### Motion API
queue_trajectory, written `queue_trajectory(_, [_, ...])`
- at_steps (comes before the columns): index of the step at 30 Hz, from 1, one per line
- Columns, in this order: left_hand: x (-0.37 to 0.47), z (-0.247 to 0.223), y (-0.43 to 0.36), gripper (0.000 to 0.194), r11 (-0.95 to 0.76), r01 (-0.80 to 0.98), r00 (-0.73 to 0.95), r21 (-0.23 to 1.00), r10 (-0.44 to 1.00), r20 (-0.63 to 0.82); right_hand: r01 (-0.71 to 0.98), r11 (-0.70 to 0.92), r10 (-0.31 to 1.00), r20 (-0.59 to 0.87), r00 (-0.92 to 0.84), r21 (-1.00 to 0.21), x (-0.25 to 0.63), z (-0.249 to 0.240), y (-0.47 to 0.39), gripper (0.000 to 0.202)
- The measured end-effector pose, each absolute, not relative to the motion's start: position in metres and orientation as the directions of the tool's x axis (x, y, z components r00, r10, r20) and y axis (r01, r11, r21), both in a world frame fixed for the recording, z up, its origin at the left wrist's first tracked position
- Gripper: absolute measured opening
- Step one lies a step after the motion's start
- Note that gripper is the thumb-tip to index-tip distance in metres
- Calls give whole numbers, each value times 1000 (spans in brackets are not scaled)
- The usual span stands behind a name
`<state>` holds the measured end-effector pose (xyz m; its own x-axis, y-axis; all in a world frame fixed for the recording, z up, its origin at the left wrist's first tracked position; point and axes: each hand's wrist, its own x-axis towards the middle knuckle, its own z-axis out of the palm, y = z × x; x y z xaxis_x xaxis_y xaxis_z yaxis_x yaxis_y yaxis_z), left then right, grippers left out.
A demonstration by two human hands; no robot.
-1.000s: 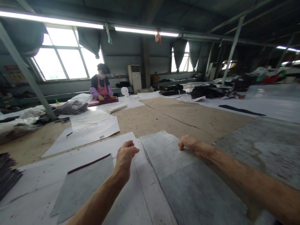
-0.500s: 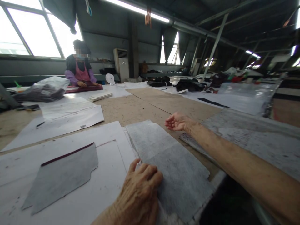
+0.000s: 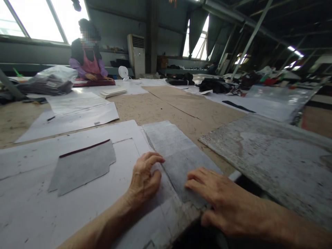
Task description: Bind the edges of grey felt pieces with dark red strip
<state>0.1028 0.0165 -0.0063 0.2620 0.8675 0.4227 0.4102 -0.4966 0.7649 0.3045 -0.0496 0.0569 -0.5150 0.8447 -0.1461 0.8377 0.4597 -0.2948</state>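
A pale grey sheet of cloth-like material (image 3: 176, 148) lies lengthwise in front of me, its left edge along a white board (image 3: 103, 207). My left hand (image 3: 145, 176) is at that edge, fingers bent and thumb apart, holding nothing I can see. Over the sheet's near right part is my right hand (image 3: 220, 197), fingers stretched across it and thumb spread below the near edge. On the white board to the left rests a grey cut panel (image 3: 85, 166) with a dark red strip along its top edge.
A stained grey board (image 3: 272, 155) lies at right, beside a dark gap at the table's near edge. Brown paper (image 3: 140, 107) covers the table beyond. A co-worker in a pink apron (image 3: 90, 65) stands far left, near a small white fan (image 3: 124, 72) and a plastic-wrapped bundle (image 3: 57, 79).
My right hand has come back from beyond the grey sheet to its near part. My left hand has lifted off the sheet's near left part and shifted to its edge. The view has tilted down.
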Motion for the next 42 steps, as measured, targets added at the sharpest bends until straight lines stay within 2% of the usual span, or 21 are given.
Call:
queue_trajectory(3, [101, -8, 22, 30, -314, 394, 65, 864, 947, 314, 761, 595, 776, -61, -628, -260, 317, 47, -51, 49])
queue_trajectory(4, [100, -8, 23, 29, -297, 394, 36, 870, 950, 309, 734, 618, 756, -44, -654, -282, 322, 45, -48, 45])
queue_trajectory(7, [100, -8, 23, 25, -297, 386, 8, 873, 948, 319, 675, 626, 736, 10, -677, -392, 334, 40, -37, 13])
queue_trajectory(9, [100, -8, 22, 24, -298, 383, 8, 874, 947, 320, 654, 629, 745, 85, -662, -421, 336, 37, -35, 13])
queue_trajectory(12, [100, -9, 21, 23, -284, 383, 7, 879, 952, 305, 658, 662, 742, 192, -642, -358, 329, 35, -42, 15])
queue_trajectory(14, [100, -9, 22, 22, -271, 387, 7, 881, 957, 291, 676, 674, 737, 210, -642, -297, 324, 34, -49, 7])
queue_trajectory(16, [100, -10, 23, 22, -255, 395, 8, 883, 962, 274, 696, 671, 741, 216, -636, -254, 320, 33, -55, 8])
queue_trajectory(19, [101, -10, 24, 22, -233, 408, 12, 883, 968, 250, 679, 693, 721, 240, -650, -243, 320, 30, -59, 3])
queue_trajectory(22, [101, -10, 24, 22, -237, 416, 19, 878, 968, 252, 628, 743, 668, 287, -686, -230, 321, 26, -59, 15])
queue_trajectory(24, [101, -9, 23, 22, -264, 419, 31, 869, 961, 276, 638, 720, 692, 356, -628, -274, 321, 24, -60, 17])
queue_trajectory(25, [101, -9, 23, 22, -284, 418, 41, 863, 955, 295, 674, 662, 745, 387, -544, -328, 321, 24, -60, 16])
queue_trajectory(28, [101, -8, 20, 20, -362, 406, 85, 839, 929, 359, 784, 327, 926, 343, -156, -528, 324, 24, -58, 14])
queue_trajectory(31, [102, -5, 14, 19, -518, 375, 198, 769, 855, 479, 787, 89, 976, 212, 54, -611, 330, 24, -55, 20])
queue_trajectory(34, [103, -4, 9, 21, -747, 344, 452, 568, 662, 597, 778, 56, 976, 199, 90, -625, 330, 23, -54, 22])
queue_trajectory(35, [104, -4, 8, 22, -793, 348, 518, 499, 607, 603, 784, 80, 972, 222, 76, -615, 329, 22, -54, 21])
queue_trajectory(37, [106, -5, 6, 23, -824, 383, 545, 417, 566, 618, 804, 167, 957, 289, 7, -571, 325, 20, -55, 18])
queue_trajectory(42, [105, -2, 2, 4, -847, 371, 436, 381, 521, 734, 851, 415, 867, 422, -263, -322, 309, 17, -61, 8])
